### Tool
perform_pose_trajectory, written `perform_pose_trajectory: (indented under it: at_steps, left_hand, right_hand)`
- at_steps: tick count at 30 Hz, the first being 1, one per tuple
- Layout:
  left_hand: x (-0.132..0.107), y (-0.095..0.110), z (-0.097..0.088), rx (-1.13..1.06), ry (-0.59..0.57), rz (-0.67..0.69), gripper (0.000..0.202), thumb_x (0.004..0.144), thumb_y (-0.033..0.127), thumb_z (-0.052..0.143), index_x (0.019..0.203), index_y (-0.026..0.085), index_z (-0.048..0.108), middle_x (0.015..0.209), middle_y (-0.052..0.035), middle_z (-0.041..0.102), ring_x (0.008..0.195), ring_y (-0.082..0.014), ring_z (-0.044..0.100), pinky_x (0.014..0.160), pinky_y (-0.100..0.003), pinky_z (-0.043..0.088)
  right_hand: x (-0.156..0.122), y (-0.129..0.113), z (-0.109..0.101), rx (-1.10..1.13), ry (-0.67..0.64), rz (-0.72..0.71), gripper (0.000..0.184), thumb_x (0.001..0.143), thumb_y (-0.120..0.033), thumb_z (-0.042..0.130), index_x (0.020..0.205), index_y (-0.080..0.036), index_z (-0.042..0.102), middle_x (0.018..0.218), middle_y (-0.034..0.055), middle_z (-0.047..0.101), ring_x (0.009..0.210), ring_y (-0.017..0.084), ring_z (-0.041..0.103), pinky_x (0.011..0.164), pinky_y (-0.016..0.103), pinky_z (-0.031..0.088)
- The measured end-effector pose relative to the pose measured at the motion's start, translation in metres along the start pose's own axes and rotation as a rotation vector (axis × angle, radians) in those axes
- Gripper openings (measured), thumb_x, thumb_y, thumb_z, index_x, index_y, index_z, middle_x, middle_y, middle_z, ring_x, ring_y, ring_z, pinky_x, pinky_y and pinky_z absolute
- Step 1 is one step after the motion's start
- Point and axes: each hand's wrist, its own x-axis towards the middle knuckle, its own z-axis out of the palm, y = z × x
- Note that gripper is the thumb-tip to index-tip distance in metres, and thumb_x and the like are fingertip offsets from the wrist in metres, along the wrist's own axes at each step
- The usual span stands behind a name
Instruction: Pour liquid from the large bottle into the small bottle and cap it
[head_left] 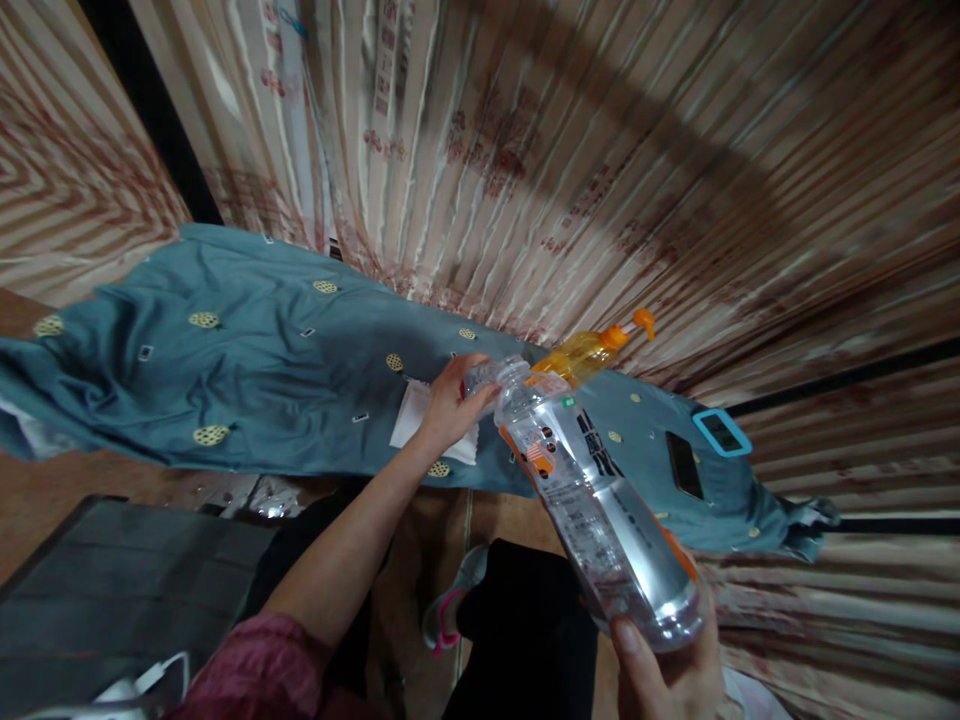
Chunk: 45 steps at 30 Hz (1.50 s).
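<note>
My right hand (671, 650) is wrapped round the base of a large clear plastic bottle (600, 500) with a silver and orange label. The bottle is tilted, its mouth pointing up and left toward my left hand (451, 400). That hand is closed on a small clear container (482, 377) at the bottle's mouth; its exact kind is hard to make out. Just behind the bottle's neck is an orange pump bottle (581, 357). A white folded tissue (409, 412) lies partly under my left hand and wrist.
A narrow surface covered with a teal patterned cloth (262, 370) runs across the view. On its right end lie a dark phone (684, 465) and a blue-framed digital timer (721, 432). Pleated curtains (465, 200) hang behind. A dark grey seat (135, 600) is at lower left.
</note>
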Motion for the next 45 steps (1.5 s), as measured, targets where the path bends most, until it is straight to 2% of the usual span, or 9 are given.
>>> perform_pose_trajectory:
  at_steps: [7,11,22,26,32,38,40,45]
  left_hand:
    - [0.0,0.001,0.0,-0.004,0.004,0.008,0.025,0.083,0.028,0.07,0.106,0.018,0.067,0.108,-0.0079,0.074,0.103,-0.0226,0.069,0.093,-0.036,0.054]
    - [0.0,0.001,0.001,-0.01,0.006,0.001,0.025,0.083,0.029,0.07,0.106,0.019,0.067,0.107,-0.0074,0.074,0.102,-0.0226,0.069,0.092,-0.036,0.054]
    - [0.0,0.003,0.0,-0.027,0.003,-0.027,0.026,0.082,0.027,0.069,0.107,0.019,0.067,0.109,-0.0074,0.074,0.103,-0.0228,0.069,0.093,-0.037,0.054]
    - [0.0,0.002,0.001,-0.02,0.005,-0.03,0.025,0.083,0.028,0.068,0.107,0.02,0.067,0.109,-0.0074,0.074,0.104,-0.023,0.069,0.094,-0.037,0.054]
    - [0.0,0.001,0.001,-0.013,0.002,-0.037,0.026,0.083,0.03,0.069,0.107,0.02,0.067,0.109,-0.0065,0.074,0.105,-0.0225,0.068,0.095,-0.037,0.054]
    - [0.0,0.002,0.001,-0.003,0.004,-0.018,0.025,0.084,0.028,0.069,0.107,0.019,0.067,0.108,-0.007,0.074,0.103,-0.0224,0.069,0.093,-0.036,0.054]
    - [0.0,0.003,0.0,0.0,0.002,-0.03,0.026,0.083,0.027,0.069,0.108,0.019,0.067,0.109,-0.0071,0.074,0.104,-0.0224,0.069,0.094,-0.036,0.054]
    - [0.0,0.004,0.0,-0.001,-0.002,-0.031,0.025,0.083,0.027,0.069,0.107,0.018,0.067,0.11,-0.0074,0.074,0.104,-0.0225,0.069,0.094,-0.036,0.054]
  right_hand:
    - [0.002,-0.029,0.009,0.03,0.052,0.147,0.1,0.066,-0.054,0.078,0.149,-0.017,0.037,0.148,0.0194,0.046,0.139,0.041,0.042,0.116,0.065,0.025]
    - [0.003,-0.04,0.013,0.019,0.065,0.168,0.1,0.066,-0.057,0.076,0.148,-0.016,0.038,0.148,0.0202,0.044,0.139,0.042,0.041,0.116,0.065,0.025]
    - [0.004,-0.016,0.004,0.049,0.078,0.126,0.097,0.063,-0.052,0.08,0.146,-0.02,0.042,0.143,0.0183,0.049,0.134,0.042,0.045,0.114,0.068,0.025]
    - [0.005,-0.025,0.009,0.08,0.106,0.15,0.1,0.061,-0.052,0.082,0.145,-0.016,0.042,0.143,0.0192,0.048,0.137,0.043,0.042,0.116,0.068,0.021]
    - [0.005,-0.043,0.015,0.032,0.103,0.153,0.102,0.063,-0.058,0.08,0.145,-0.013,0.041,0.144,0.0211,0.047,0.136,0.043,0.042,0.117,0.066,0.022]
    - [0.004,-0.032,0.009,0.017,0.093,0.156,0.1,0.064,-0.056,0.079,0.147,-0.016,0.04,0.145,0.0201,0.047,0.137,0.043,0.042,0.116,0.068,0.022]
    - [0.004,-0.03,0.008,0.013,0.091,0.146,0.098,0.064,-0.056,0.079,0.145,-0.016,0.042,0.144,0.0199,0.049,0.136,0.042,0.044,0.115,0.067,0.025]
    - [0.004,-0.041,0.012,-0.01,0.097,0.156,0.1,0.064,-0.057,0.079,0.145,-0.013,0.041,0.144,0.0205,0.048,0.136,0.04,0.044,0.116,0.062,0.029]
